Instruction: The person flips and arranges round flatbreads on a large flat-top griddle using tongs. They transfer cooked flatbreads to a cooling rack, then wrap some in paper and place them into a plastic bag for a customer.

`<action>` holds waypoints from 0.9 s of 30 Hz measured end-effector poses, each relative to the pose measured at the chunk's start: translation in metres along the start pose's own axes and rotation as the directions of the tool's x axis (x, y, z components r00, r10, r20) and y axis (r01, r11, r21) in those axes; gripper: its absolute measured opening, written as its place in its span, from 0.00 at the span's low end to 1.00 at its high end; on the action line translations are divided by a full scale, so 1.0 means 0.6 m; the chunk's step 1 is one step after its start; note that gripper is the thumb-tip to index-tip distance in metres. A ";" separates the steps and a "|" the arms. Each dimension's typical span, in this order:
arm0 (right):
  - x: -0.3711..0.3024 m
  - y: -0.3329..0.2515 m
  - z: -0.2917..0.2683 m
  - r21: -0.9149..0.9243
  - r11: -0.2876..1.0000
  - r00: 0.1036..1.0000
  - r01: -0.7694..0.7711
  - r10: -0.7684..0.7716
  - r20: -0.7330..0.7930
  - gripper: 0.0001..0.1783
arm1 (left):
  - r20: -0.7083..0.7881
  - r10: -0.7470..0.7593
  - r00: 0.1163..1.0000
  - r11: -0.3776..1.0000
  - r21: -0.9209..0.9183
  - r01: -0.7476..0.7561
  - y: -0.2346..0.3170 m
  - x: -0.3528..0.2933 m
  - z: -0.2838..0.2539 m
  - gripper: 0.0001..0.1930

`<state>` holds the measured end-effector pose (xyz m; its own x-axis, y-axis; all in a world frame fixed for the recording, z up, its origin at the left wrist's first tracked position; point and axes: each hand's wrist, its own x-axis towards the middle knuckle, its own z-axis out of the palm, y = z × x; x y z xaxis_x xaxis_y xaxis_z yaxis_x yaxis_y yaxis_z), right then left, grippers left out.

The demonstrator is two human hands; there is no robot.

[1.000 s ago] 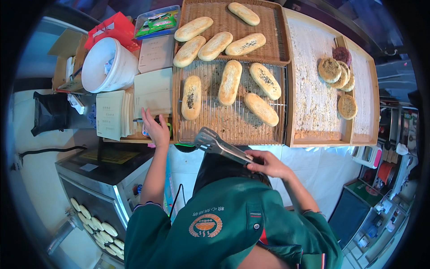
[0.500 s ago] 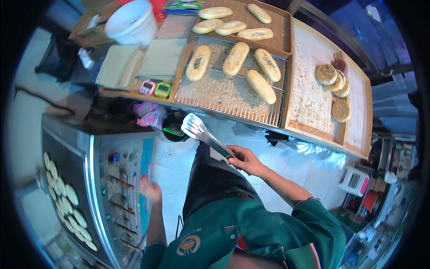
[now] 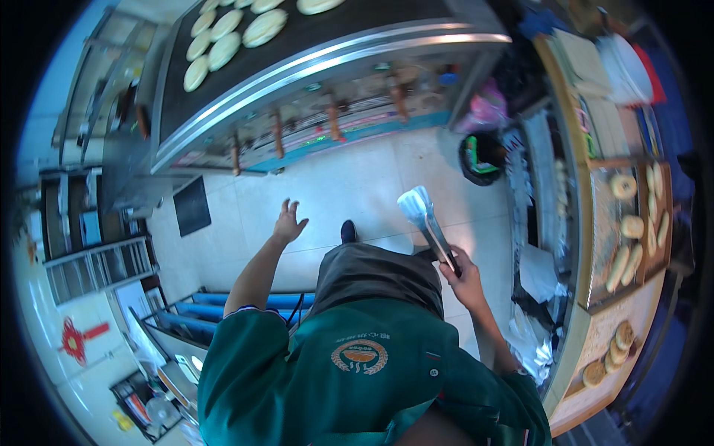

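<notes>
Metal tongs with broad slotted ends are gripped in my right hand, their tips pointing up and away over the floor. My left hand hangs in the air with its fingers spread, touching nothing. Beyond both hands, at the top of the view, stands a dark flat griddle with a shiny metal front edge. Several pale oval dough pieces lie on its left part. Neither hand nor the tongs reach the griddle.
On the right, a wooden-edged table carries a wire rack with baked breads and a board with round browned cakes. A black bin stands on the floor before it. Blue bars are at the left.
My view and body have turned left: the griddle has come round to the front, and the bread table is now on my right. The tongs stay in my right hand.
</notes>
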<state>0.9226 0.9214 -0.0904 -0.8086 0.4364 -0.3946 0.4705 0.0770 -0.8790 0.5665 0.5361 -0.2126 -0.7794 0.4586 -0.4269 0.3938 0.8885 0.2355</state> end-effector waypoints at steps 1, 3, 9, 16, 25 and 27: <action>0.014 -0.007 0.040 -0.081 0.996 0.998 -0.037 0.042 0.054 0.28 | -0.050 -0.054 0.997 0.999 -0.004 0.054 -0.044 0.011 -0.013 0.36; 0.038 -0.023 0.128 -0.212 0.972 0.985 -0.100 0.127 0.119 0.28 | -0.218 -0.141 0.966 0.990 -0.018 0.141 -0.146 0.050 -0.040 0.38; 0.110 -0.080 0.376 -0.337 0.915 0.933 -0.220 0.299 0.201 0.30 | -0.324 -0.421 0.847 0.847 -0.475 0.239 -0.396 0.285 -0.139 0.36; 0.250 -0.122 0.535 -0.362 0.930 0.948 -0.061 0.168 0.269 0.33 | 0.112 -0.492 0.863 0.287 -0.915 0.282 -0.423 0.434 -0.155 0.15; 0.399 -0.125 0.666 0.223 0.949 0.906 -0.222 0.117 0.406 0.22 | 0.008 -0.498 0.867 0.432 -0.865 0.256 -0.398 0.232 -0.070 0.20; 0.429 -0.131 0.681 0.214 0.934 0.884 -0.286 0.171 0.435 0.17 | 0.042 -0.515 0.856 0.403 -0.870 0.284 -0.394 0.158 -0.032 0.19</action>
<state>0.5329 0.6617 -0.2320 -0.7883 0.0093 -0.6152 0.5947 -0.2450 -0.7657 0.3903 0.3693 -0.2919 -0.8499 -0.0640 -0.5231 -0.4869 0.4751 0.7329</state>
